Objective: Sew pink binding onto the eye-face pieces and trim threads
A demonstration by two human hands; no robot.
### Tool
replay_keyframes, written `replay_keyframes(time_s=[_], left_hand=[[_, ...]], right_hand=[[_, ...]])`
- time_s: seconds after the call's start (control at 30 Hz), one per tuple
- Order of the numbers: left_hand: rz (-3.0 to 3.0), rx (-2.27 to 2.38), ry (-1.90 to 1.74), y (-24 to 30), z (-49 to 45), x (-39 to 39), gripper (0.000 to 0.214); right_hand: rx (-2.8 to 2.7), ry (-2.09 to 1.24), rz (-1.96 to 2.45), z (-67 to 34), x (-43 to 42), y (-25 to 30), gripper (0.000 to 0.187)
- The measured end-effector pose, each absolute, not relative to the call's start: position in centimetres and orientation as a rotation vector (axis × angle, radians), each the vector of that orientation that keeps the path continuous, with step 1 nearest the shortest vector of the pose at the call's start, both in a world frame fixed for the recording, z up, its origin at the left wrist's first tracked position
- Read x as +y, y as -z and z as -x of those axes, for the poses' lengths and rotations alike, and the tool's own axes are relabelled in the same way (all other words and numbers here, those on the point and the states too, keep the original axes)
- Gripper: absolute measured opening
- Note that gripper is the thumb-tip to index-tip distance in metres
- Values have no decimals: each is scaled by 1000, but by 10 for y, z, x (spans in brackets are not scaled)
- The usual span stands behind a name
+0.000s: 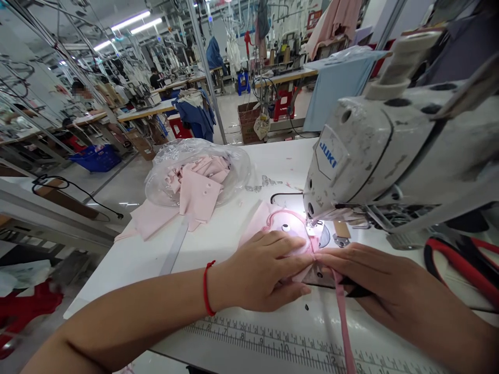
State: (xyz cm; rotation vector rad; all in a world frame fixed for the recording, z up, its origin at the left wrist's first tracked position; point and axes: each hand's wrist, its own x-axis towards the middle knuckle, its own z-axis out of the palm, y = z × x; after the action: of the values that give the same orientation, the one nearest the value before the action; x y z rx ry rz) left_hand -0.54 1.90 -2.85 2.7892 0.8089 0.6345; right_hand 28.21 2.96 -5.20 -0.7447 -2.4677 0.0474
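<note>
My left hand (265,272), with a red string bracelet (206,288) at the wrist, presses and holds a light pink fabric piece (253,223) on the sewing table. My right hand (362,275) pinches a narrow pink binding strip (342,324) where it meets that fabric, with the strip hanging toward the table's front. Both hands are just in front of the presser foot (314,223) of a white JUKI sewing machine (370,150). The fabric runs under the foot, and my fingers hide part of it. Behind them, a clear plastic bag (197,176) holds several pink fabric pieces.
Loose pink fabric (150,218) and a metal ruler (175,244) lie on the white table (257,166), which has a printed measuring scale (292,343) along its front. Red and black handled shears (460,265) lie at right. Other sewing stations and a seated person (155,78) stand beyond.
</note>
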Motion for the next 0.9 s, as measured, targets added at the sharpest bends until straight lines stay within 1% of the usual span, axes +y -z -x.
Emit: replay_keyframes(time_s=[0.2,0.3,0.4,0.47,0.63,0.9], left_hand=[[-2754,819,-631,26,4,19,52],[-2755,839,-604,26,5,18,53],[-2756,836,-593,26,5,18,54],[-2748,838,-578,26,5,18,56],[-2720,879,-551,26,5,18,60],[-2698,857,-573,28,6,19,62]], right_hand=[[-2484,71,676,-281,31,56,39],[-2495,108,640,-280,30,56,40],[-2496,89,643,-278,30,57,48],[-2480,71,655,-277,31,54,49],[-2556,31,707,-277,32,43,42],[-2505,-4,732,-277,36,56,39]])
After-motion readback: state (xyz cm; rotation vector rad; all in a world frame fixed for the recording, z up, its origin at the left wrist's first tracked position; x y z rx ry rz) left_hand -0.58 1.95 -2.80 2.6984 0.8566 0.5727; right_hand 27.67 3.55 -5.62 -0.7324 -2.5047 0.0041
